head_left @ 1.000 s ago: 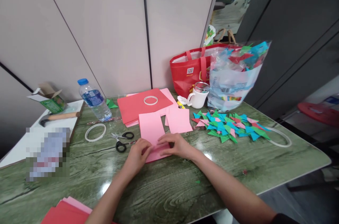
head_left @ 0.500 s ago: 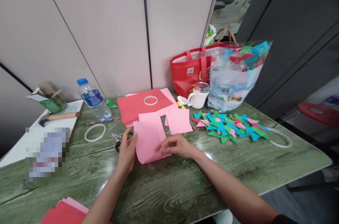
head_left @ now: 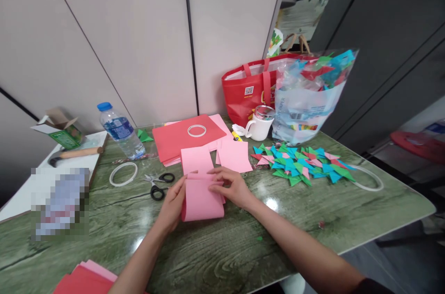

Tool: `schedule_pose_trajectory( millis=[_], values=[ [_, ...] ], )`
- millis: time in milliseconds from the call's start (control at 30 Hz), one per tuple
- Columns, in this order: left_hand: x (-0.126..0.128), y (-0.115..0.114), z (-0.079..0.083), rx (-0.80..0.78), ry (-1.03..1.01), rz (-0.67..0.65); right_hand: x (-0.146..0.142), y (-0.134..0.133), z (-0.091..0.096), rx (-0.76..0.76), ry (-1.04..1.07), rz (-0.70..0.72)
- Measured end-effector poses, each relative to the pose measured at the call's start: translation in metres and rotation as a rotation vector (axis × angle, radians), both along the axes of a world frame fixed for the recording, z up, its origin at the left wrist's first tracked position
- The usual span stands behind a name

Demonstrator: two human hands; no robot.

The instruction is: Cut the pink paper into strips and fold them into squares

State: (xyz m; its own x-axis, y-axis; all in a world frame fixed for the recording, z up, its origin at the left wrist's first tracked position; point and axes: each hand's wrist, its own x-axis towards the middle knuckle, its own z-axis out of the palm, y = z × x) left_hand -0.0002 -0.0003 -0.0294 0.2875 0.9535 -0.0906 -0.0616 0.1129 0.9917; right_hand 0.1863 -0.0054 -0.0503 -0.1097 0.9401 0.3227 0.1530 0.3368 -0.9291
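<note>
A pink paper sheet (head_left: 201,201) is bent over into a loose fold just above the green table (head_left: 215,257). My left hand (head_left: 174,203) grips its left edge, fingers curled against the paper. My right hand (head_left: 231,185) pinches its top right edge. Another pink sheet (head_left: 196,159) lies flat right behind the fold, and a second one (head_left: 234,156) lies to its right. Small black-handled scissors (head_left: 159,184) lie just left of my left hand.
A red paper stack (head_left: 181,138) with a white ring (head_left: 196,131) on it lies behind. Folded coloured paper triangles (head_left: 301,166) are piled at right. Around stand a white mug (head_left: 259,124), plastic bag (head_left: 306,99), red tote (head_left: 248,90), water bottle (head_left: 120,129), another ring (head_left: 123,174).
The pink sheet lay flat under both hands. My left hand lifted its near edge and rolled it over; now the sheet is doubled into a fold held by both hands.
</note>
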Motion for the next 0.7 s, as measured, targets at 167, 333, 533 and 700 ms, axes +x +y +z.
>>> schedule_pose_trajectory(
  millis=[167,333,533,700],
  values=[
    [-0.0003,-0.0002,0.0019,0.052,0.080,-0.018,-0.0030,0.0010,-0.0088,-0.156,0.107,-0.048],
    [0.0004,-0.0001,0.0032,0.047,0.064,-0.014,-0.0027,0.0013,-0.0087,-0.184,0.164,-0.038],
    [-0.0017,0.0004,0.0017,0.007,0.028,0.005,-0.0029,0.0004,-0.0080,-0.227,0.179,0.011],
    [-0.0009,-0.0006,0.0035,-0.011,0.016,0.023,-0.0024,0.0004,-0.0052,-0.225,0.189,0.015]
  ],
)
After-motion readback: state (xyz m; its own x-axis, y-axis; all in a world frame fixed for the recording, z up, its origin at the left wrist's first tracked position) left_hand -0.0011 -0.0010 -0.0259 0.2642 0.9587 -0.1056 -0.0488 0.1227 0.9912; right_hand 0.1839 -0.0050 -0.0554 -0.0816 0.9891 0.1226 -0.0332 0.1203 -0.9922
